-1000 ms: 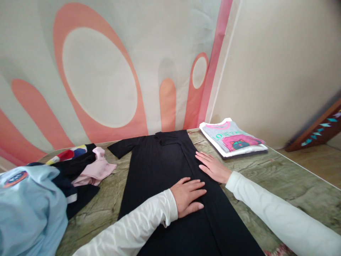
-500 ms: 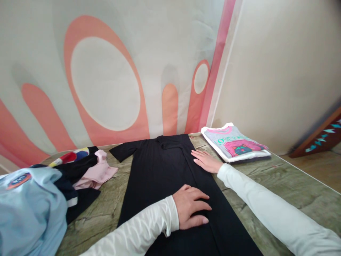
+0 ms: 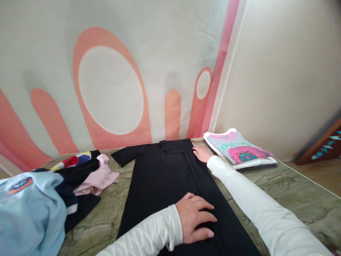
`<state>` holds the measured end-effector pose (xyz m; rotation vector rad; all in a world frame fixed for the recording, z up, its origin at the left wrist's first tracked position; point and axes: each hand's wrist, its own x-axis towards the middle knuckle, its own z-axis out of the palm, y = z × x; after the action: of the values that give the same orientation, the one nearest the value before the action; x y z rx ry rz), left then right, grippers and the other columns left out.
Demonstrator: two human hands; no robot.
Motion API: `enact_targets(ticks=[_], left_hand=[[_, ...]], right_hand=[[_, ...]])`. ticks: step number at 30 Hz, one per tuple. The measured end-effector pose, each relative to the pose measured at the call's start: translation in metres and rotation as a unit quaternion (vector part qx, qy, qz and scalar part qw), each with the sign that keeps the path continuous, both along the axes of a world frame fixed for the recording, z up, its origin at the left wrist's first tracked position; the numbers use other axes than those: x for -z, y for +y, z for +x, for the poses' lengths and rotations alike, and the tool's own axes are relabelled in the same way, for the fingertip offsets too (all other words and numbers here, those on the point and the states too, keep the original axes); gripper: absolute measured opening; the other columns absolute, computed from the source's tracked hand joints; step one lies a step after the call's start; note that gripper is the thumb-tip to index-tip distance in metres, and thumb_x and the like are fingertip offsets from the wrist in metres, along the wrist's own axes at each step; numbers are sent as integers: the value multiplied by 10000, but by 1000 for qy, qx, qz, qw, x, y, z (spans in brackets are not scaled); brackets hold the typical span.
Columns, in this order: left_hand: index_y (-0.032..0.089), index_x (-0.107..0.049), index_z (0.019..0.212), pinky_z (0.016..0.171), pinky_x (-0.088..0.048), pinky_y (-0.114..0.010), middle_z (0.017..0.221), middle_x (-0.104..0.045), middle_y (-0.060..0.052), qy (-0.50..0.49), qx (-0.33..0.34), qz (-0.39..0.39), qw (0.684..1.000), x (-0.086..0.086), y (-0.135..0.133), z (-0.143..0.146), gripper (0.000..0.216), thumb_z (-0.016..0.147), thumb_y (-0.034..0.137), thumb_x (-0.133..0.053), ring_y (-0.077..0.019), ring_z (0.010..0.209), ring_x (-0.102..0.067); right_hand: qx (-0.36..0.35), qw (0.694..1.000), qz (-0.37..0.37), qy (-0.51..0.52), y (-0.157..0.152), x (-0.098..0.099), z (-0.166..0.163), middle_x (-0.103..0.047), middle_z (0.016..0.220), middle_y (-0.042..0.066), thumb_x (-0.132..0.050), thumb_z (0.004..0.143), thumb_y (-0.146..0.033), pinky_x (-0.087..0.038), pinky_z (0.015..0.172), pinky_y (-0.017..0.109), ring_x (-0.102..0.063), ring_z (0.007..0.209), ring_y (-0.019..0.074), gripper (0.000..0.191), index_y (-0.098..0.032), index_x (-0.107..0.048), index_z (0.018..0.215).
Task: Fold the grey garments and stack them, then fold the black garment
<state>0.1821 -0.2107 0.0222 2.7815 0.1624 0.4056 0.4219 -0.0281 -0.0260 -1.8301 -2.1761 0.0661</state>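
A long black short-sleeved garment lies spread on the table, its far end near the back edge. One sleeve sticks out to the left, while the right side is folded over toward the middle. My left hand rests on the lower part of the black cloth, palm down with fingers apart. Farther off, my right hand lies flat with fingers stretched at the garment's right edge, close to its far end. Neither hand grips anything.
Folded T-shirts are stacked at the back right, a grey and pink one on top. A loose clothes pile at the left includes a light blue garment and a pink one. Behind the wood-patterned table stands a wall.
My right hand has slid a little farther toward the garment's far end along its right edge. My left hand stays on the cloth. The camera view has tilted up slightly.
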Motion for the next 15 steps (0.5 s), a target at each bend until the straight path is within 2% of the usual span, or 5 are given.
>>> enact_targets(ticks=[6, 9, 12, 15], left_hand=[[251, -513, 1111, 856, -327, -343, 1198, -503, -53, -3, -2, 0, 1000, 1, 0, -1, 381, 810, 469, -429, -209, 1064, -463], [249, -511, 1109, 849, -328, -342, 1195, -505, -53, -3, -3, 0, 1000, 1, 0, -1, 376, 816, 466, -421, -207, 1057, -467], [248, -512, 1107, 847, -328, -342, 1193, -506, -53, -2, -4, 2, 1000, 0, 0, -1, 374, 815, 465, -423, -206, 1051, -469], [248, -509, 1113, 842, -330, -341, 1190, -508, -48, -3, -2, 3, 1000, 0, 1, -1, 381, 809, 464, -436, -206, 1045, -472]], right_hand=[[55, 998, 2, 18, 21, -3, 2, -577, 1147, 73, -382, 845, -260, -351, 903, 242, -522, 1046, 163, 329, -173, -567, 1103], [115, 993, 1, 23, 28, -4, 4, -599, 1100, 110, -337, 856, -251, -387, 843, 247, -561, 985, 175, 348, -137, -570, 1089], [164, 986, -24, 18, 35, -6, 7, -651, 951, 156, -359, 844, -341, -425, 751, 274, -608, 873, 216, 384, -102, -641, 948], [180, 982, -50, 12, 41, -8, 5, -668, 867, 152, -441, 775, -480, -441, 683, 266, -626, 806, 225, 442, -111, -675, 846]])
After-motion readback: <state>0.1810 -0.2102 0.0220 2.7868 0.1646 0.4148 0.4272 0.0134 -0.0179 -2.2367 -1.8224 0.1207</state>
